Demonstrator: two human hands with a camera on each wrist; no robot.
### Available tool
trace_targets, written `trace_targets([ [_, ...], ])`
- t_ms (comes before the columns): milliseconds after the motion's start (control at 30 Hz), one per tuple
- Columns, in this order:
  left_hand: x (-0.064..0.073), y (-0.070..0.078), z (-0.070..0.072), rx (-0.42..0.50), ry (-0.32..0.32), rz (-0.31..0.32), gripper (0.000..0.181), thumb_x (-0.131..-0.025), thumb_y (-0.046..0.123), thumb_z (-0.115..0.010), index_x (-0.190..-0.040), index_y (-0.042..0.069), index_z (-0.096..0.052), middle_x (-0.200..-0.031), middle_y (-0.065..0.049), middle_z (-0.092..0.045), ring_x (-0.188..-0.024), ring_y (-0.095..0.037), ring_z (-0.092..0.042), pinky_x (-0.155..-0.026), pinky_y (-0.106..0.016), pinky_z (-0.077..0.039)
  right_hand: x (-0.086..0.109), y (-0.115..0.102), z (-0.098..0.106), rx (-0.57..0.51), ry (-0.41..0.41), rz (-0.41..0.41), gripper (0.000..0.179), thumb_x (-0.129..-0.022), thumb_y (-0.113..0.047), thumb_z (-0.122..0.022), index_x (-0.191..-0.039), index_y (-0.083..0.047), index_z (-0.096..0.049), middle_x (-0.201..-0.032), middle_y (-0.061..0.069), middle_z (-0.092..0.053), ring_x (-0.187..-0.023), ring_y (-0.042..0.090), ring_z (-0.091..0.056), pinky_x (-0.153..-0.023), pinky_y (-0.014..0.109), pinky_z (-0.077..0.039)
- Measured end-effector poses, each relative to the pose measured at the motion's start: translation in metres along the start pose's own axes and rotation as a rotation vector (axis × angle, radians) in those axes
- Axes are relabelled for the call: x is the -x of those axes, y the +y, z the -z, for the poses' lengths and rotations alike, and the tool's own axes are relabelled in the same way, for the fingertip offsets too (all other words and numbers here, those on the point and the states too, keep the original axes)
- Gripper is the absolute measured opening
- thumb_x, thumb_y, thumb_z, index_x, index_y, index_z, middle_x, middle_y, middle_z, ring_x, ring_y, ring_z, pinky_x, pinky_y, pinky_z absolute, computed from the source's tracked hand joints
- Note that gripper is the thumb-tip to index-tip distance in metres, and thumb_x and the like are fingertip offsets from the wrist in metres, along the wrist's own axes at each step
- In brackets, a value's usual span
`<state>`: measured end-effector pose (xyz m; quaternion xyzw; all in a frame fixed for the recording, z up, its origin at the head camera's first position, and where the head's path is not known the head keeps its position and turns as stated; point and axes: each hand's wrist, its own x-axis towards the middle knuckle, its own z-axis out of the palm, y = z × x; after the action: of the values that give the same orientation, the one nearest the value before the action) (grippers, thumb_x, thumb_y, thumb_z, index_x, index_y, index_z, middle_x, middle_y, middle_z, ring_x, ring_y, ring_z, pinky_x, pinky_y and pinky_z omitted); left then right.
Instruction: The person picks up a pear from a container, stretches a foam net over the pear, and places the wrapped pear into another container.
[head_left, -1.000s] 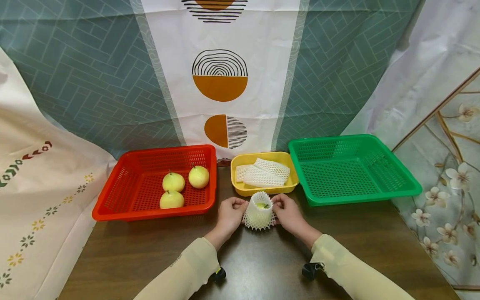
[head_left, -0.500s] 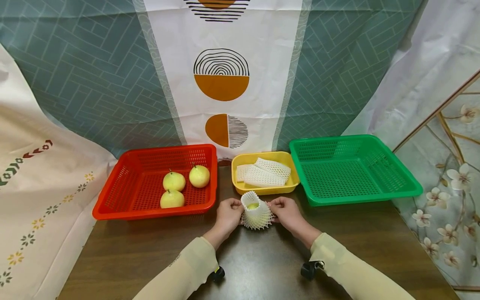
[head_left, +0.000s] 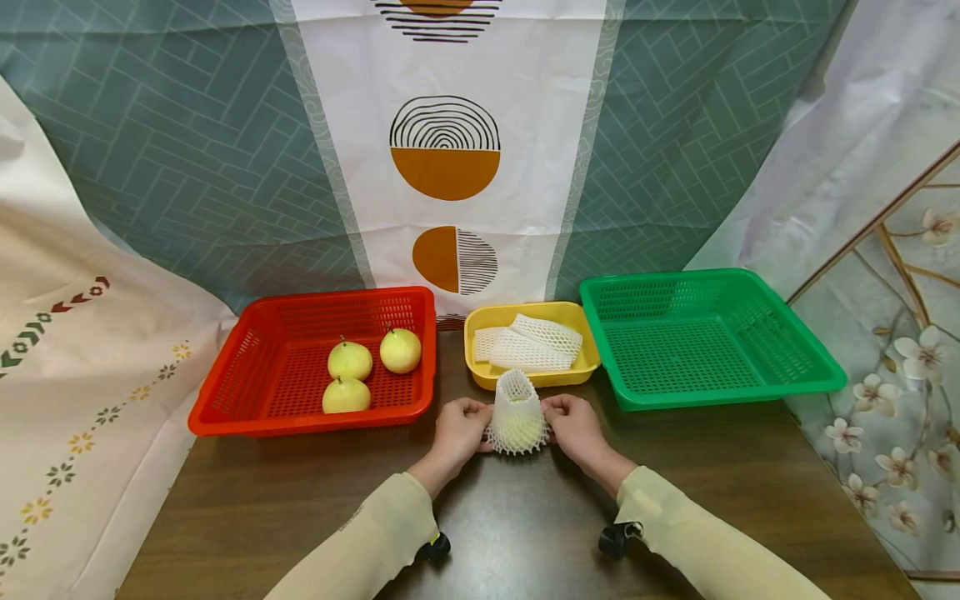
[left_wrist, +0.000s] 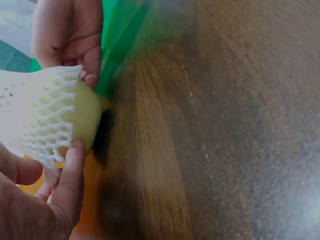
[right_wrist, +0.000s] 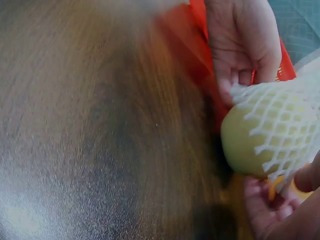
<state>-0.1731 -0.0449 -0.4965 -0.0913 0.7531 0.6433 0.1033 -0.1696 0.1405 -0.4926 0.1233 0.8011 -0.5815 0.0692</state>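
A white foam net sleeve (head_left: pixel 516 392) fits over a pale yellow pear (right_wrist: pixel 237 145) at the middle of the table, in front of the yellow basket. Bare pear skin shows below the sleeve's jagged hem in both wrist views. On the left side my left hand (head_left: pixel 459 429) pinches the hem between thumb and fingers, with a fingertip against the pear. From the opposite side my right hand (head_left: pixel 576 429) pinches the hem too. The sleeve's narrow top stands up past the fruit and leans away from me.
A red basket (head_left: pixel 300 424) at the left holds 3 pears (head_left: pixel 349 362). Behind the hands, a small yellow basket (head_left: pixel 558 379) contains flat foam net sleeves (head_left: pixel 532 346). The green basket (head_left: pixel 675 350) stands at the right. Patterned cloths hang behind and at both sides.
The sleeve's top has swung from leaning left to leaning away from me and reaches higher. Its mesh lies closer round the pear. Both hands stay nearly in place, still pinching the hem.
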Motion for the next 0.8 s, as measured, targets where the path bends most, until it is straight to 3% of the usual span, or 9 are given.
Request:
trace_targets([
  [133,0.001,0.001,-0.002,0.038,-0.048,0.034,0.032,-0.092,0.027,-0.058,-0.102,-0.004,-0.061,-0.086,-0.011,-0.059,-0.065,-0.017,-0.063,-0.057,-0.033,-0.057,0.004,-0.004,0.001,-0.047,-0.044,-0.066,0.045,-0.093,-0.042,-0.054,-0.101,0.001,-0.064,-0.084,0.008,-0.061,-0.067,0.014,-0.059,-0.062,0.031,-0.057],
  [233,0.001,0.002,-0.002,0.046,-0.059,0.046,0.040,-0.091,0.034,-0.060,-0.101,-0.005,-0.062,-0.085,-0.010,-0.059,-0.065,-0.017,-0.063,-0.058,-0.034,-0.057,0.005,-0.007,0.002,-0.050,-0.061,-0.065,0.048,-0.089,-0.046,-0.058,-0.096,0.000,-0.064,-0.083,0.006,-0.060,-0.068,0.014,-0.058,-0.063,0.032,-0.057],
  [333,0.002,0.005,-0.001,0.038,-0.064,0.039,0.043,-0.089,0.036,-0.062,-0.100,-0.005,-0.064,-0.083,-0.009,-0.059,-0.064,-0.015,-0.062,-0.059,-0.035,-0.058,0.005,-0.009,0.003,-0.061,-0.060,-0.043,0.036,-0.087,-0.036,-0.063,-0.090,0.000,-0.062,-0.082,0.006,-0.059,-0.068,0.014,-0.059,-0.062,0.034,-0.057],
  [500,0.001,0.008,0.000,-0.026,-0.025,0.012,0.037,-0.088,0.035,-0.063,-0.094,-0.001,-0.065,-0.083,-0.008,-0.059,-0.062,-0.016,-0.059,-0.058,-0.037,-0.057,0.005,-0.012,0.002,-0.015,-0.040,0.006,0.018,-0.088,-0.020,-0.060,-0.087,-0.002,-0.059,-0.084,0.008,-0.061,-0.066,0.016,-0.060,-0.059,0.034,-0.057],
  [800,0.002,0.010,-0.001,-0.057,-0.009,0.043,0.037,-0.089,0.039,-0.061,-0.092,0.002,-0.063,-0.086,-0.009,-0.057,-0.062,-0.016,-0.059,-0.055,-0.034,-0.056,0.003,-0.008,0.000,0.060,0.046,0.032,0.010,-0.087,-0.011,-0.059,-0.089,-0.002,-0.058,-0.075,0.008,-0.057,-0.062,0.016,-0.056,-0.055,0.031,-0.055],
])
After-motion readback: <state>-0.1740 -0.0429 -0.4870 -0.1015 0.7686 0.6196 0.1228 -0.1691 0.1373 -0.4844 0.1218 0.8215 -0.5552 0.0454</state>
